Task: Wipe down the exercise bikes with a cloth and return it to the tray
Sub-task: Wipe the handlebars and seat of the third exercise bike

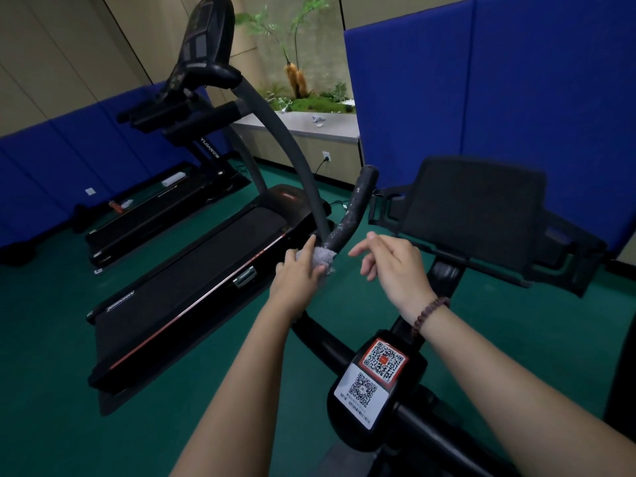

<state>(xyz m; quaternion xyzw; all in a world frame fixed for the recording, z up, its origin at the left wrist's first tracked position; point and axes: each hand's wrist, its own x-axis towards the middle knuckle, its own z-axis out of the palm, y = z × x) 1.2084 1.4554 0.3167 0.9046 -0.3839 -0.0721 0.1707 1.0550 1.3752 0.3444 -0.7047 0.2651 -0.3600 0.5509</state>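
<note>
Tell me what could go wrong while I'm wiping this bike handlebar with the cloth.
1. The handlebar covering looks worn and speckled; hard rubbing may flake more off onto the cloth.
2. The left hand holds the cloth bunched low on the bar, so the upper end could get missed.
3. The right hand hovers free; its bracelet might snag on the black holder nearby.

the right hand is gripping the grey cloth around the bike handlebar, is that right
Not quite: it is the left hand that grips the grey cloth around the bike handlebar, as the head view shows. The right hand, with a bead bracelet at its wrist, hovers beside the cloth, fingers relaxed, holding nothing.
</note>
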